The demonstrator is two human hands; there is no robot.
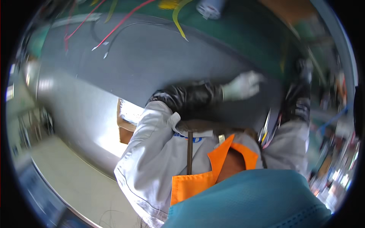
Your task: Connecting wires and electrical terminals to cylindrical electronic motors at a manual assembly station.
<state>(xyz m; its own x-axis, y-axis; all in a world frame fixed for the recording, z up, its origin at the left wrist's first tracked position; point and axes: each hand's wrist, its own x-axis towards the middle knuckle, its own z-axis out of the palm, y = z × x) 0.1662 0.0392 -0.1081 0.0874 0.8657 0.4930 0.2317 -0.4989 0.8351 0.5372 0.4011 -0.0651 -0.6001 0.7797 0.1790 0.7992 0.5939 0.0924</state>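
Observation:
My left hand, in a white glove, reaches across the dark grey tabletop toward the right. Its fingers are loosely apart though blurred, and no object shows in them. A shiny black sleeve cover wraps that forearm. Far to the right, my right hand extends beyond the table's right side; motion smears it, so its fingers and anything in them cannot be made out. Close by my right forearm, a slim pointed thing and some coloured strands stand near my jacket; their kind is unclear.
Red wires, a dark wire and a yellow wire with metal ends lie at the far side. Behind them sits a whitish cylinder on a green surface. A cardboard box with white contents stands below the table's near left edge.

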